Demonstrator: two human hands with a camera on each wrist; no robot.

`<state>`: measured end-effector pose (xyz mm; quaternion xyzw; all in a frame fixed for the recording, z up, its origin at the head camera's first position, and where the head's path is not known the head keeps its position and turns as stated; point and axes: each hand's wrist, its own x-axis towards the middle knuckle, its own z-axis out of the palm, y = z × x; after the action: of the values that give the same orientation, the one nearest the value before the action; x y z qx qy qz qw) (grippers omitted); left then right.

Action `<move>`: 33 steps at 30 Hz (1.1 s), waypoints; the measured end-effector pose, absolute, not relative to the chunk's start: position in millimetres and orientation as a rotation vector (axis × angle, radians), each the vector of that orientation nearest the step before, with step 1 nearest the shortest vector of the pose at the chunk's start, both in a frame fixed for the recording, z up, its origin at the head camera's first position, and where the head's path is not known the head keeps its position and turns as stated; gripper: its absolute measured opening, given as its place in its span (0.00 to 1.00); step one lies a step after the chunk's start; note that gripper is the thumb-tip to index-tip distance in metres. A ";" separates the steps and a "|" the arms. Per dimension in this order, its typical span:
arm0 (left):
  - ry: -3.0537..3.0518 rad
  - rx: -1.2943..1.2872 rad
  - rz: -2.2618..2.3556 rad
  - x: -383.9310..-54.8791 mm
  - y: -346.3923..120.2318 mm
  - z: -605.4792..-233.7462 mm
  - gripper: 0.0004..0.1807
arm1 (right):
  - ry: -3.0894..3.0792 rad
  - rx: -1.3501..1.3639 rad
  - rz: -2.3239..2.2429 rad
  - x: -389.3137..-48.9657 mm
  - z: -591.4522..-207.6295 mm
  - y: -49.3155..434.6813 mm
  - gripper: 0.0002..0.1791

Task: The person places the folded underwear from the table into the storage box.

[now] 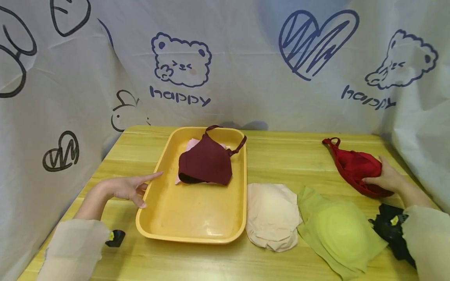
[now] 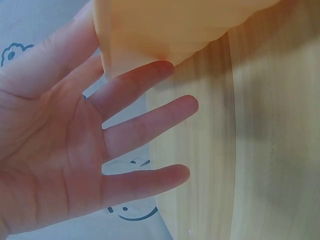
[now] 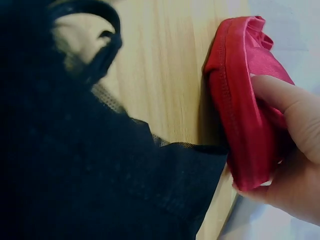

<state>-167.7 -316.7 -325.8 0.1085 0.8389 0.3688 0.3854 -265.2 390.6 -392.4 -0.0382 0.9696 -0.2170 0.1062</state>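
My left hand (image 1: 128,188) is at the left rim of a yellow plastic tray (image 1: 197,218). In the left wrist view its fingers (image 2: 145,132) are spread and nearly straight, beside the tray's outer wall. A dark maroon bra (image 1: 207,162) lies in the far part of the tray, over a pink cloth (image 1: 192,143) that is mostly hidden. At the far right, my right hand (image 1: 388,177) grips the end of a folded red bra (image 1: 358,168), the thumb pressed on its inner face in the right wrist view. A black garment with a strap (image 3: 125,175) lies close by.
Right of the tray lies a folded beige garment (image 1: 272,216), then a lime-green bra (image 1: 341,230) partly against it. A small black object (image 1: 115,238) with a yellow mark shows beside the left sleeve. White cloth (image 1: 246,78) with drawings hangs behind the wooden table (image 1: 281,156).
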 end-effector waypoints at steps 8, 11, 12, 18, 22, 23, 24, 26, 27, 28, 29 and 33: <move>2.141 0.271 0.941 -167.9 -318.0 -327.4 0.59 | 2.951 -0.146 -0.783 -262.8 -391.9 385.9 0.55; 2.144 0.271 0.940 -167.4 -318.0 -327.1 0.59 | 2.951 -0.140 -0.837 -264.5 -391.2 381.3 0.56; 2.142 0.272 0.942 -167.2 -317.9 -326.9 0.59 | 2.955 -0.141 -0.855 -265.3 -390.9 379.3 0.56; 2.133 0.281 0.954 -166.8 -317.9 -325.7 0.58 | 2.956 -0.167 -0.882 -269.8 -386.6 368.1 0.56; 2.130 0.285 0.961 -166.9 -318.5 -325.9 0.58 | 2.882 -0.160 -0.777 -273.9 -383.9 362.2 0.50; 2.132 0.289 0.961 -167.2 -318.3 -325.9 0.58 | 2.859 -0.162 -0.757 -274.8 -383.5 361.8 0.48; 2.131 0.289 0.962 -167.5 -318.1 -326.0 0.58 | 2.837 -0.166 -0.745 -275.4 -383.2 361.3 0.47; 2.131 0.291 0.962 -167.9 -317.9 -326.1 0.58 | 2.797 -0.170 -0.733 -276.7 -382.8 360.9 0.45; 2.130 0.291 0.962 -168.0 -317.8 -326.2 0.58 | 2.786 -0.173 -0.730 -277.4 -382.7 360.7 0.44; 2.131 0.292 0.962 -168.1 -317.9 -326.3 0.58 | 2.786 -0.178 -0.719 -278.5 -382.6 360.5 0.45; 2.131 0.291 0.962 -168.1 -318.0 -326.4 0.58 | 2.790 -0.175 -0.704 -279.6 -382.6 360.3 0.46; 2.134 0.286 0.962 -167.8 -318.8 -326.3 0.58 | 2.843 -0.138 -0.599 -285.0 -382.8 359.0 0.51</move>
<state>-167.8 -318.8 -326.3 0.1122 0.8365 0.3769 0.3816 -285.0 359.0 -382.8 -0.0471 0.9708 -0.2046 0.1163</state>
